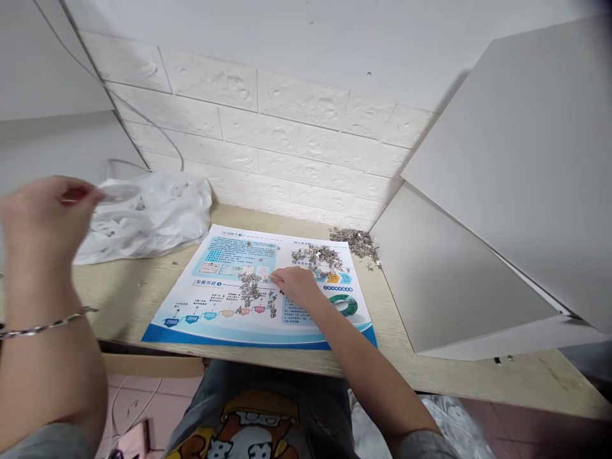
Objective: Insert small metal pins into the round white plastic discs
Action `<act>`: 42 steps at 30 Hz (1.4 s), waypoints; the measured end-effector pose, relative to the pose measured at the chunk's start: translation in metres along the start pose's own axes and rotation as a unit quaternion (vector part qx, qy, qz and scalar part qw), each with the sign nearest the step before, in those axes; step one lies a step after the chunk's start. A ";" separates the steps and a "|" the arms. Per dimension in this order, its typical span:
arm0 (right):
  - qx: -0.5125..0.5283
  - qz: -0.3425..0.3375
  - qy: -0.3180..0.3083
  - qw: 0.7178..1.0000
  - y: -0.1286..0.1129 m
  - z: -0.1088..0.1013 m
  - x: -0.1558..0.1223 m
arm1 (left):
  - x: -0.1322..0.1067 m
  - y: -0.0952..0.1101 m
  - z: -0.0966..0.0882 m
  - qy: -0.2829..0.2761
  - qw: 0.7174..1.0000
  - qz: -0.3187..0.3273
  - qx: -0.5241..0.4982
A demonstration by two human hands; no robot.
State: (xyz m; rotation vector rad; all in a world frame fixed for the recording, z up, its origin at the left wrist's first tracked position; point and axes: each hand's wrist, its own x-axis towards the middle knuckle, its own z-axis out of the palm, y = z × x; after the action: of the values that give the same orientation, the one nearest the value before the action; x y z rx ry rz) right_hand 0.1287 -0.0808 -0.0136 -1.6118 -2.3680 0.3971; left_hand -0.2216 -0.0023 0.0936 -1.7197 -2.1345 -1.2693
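Observation:
A printed blue-and-white poster (224, 261) lies flat on a pale wooden desk (124, 299). Small silvery metal parts form loose heaps on it, one at the lower middle (251, 290) and one at the upper right (318, 256). A third heap (356, 243) sits on the wood past the poster's far corner. My right hand (296, 287) rests over the poster, its fingertips at the edge of the lower heap. My left hand (43, 217) is raised and blurred above the desk's left side, near a white plastic bag (148, 217). Whether it holds anything is hidden.
A white brick-textured wall (258, 146) rises behind the desk. Large white panels (459, 268) stand over the desk's right side. A metal chain bracelet (43, 328) circles my left wrist. A clear plastic bag (430, 427) lies below the front edge at the right.

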 end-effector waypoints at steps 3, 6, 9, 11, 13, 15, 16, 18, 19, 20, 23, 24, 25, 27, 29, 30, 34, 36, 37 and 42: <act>-0.017 0.032 -0.004 0.999 -0.001 -0.006 -0.001 | -0.028 0.066 0.024 -0.002 0.978 0.035 -0.204; -0.032 0.044 -0.009 0.998 -0.002 -0.010 -0.002 | -0.047 0.122 0.060 -0.092 0.933 0.056 -0.344; -0.052 0.045 -0.010 0.998 -0.001 -0.011 -0.003 | -0.064 0.151 0.097 -0.224 0.844 0.005 -0.487; -0.062 0.040 -0.009 0.997 0.000 -0.012 -0.003 | -0.077 0.153 0.118 -0.315 0.757 -0.071 -0.567; -0.058 0.031 -0.007 0.998 0.003 -0.011 -0.003 | -0.089 0.147 0.133 -0.382 0.686 -0.143 -0.602; -0.050 0.026 -0.008 0.998 0.004 -0.010 -0.002 | -0.096 0.137 0.141 -0.405 0.658 -0.195 -0.603; -0.048 0.025 -0.010 0.998 0.004 -0.009 -0.002 | -0.098 0.133 0.144 -0.403 0.658 -0.212 -0.600; -0.040 0.022 -0.012 0.999 0.004 -0.008 -0.001 | -0.099 0.129 0.146 -0.374 0.674 -0.233 -0.593; -0.033 0.021 -0.011 0.999 0.004 -0.008 -0.001 | -0.099 0.128 0.146 -0.355 0.686 -0.238 -0.589; -0.024 0.023 -0.007 0.999 0.004 -0.009 -0.001 | -0.099 0.129 0.147 -0.336 0.697 -0.242 -0.586; 0.012 0.067 0.033 0.997 0.007 -0.016 -0.002 | -0.101 0.133 0.148 -0.308 0.710 -0.258 -0.578; 0.025 0.091 0.052 0.994 0.009 -0.020 -0.003 | -0.102 0.135 0.148 -0.310 0.707 -0.266 -0.577; 0.040 0.111 0.068 0.991 0.011 -0.025 -0.004 | -0.103 0.137 0.148 -0.317 0.700 -0.274 -0.578; 0.070 0.126 0.053 0.988 0.016 -0.033 -0.007 | -0.106 0.140 0.147 -0.334 0.685 -0.283 -0.582; 0.095 0.121 -0.007 0.988 0.020 -0.039 -0.009 | -0.108 0.142 0.146 -0.350 0.676 -0.285 -0.582; 0.099 0.122 -0.032 0.987 0.021 -0.040 -0.010 | -0.109 0.142 0.145 -0.357 0.676 -0.285 -0.578; 0.070 0.131 -0.048 0.988 0.022 -0.036 -0.011 | -0.111 0.143 0.145 -0.375 0.688 -0.286 -0.552; 0.062 0.137 -0.039 0.988 0.022 -0.035 -0.011 | -0.111 0.143 0.145 -0.382 0.692 -0.280 -0.546; 0.065 0.141 -0.038 0.987 0.023 -0.035 -0.010 | -0.111 0.143 0.145 -0.385 0.692 -0.275 -0.545; 0.063 0.146 -0.045 0.986 0.025 -0.038 -0.010 | -0.111 0.143 0.142 -0.405 0.698 -0.251 -0.535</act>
State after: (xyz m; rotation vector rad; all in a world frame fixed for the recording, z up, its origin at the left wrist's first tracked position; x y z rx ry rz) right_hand 0.1676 -0.0781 0.0119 -1.9190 -2.1202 0.6758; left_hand -0.0062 0.0086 0.0153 -2.5392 -2.6181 -2.7422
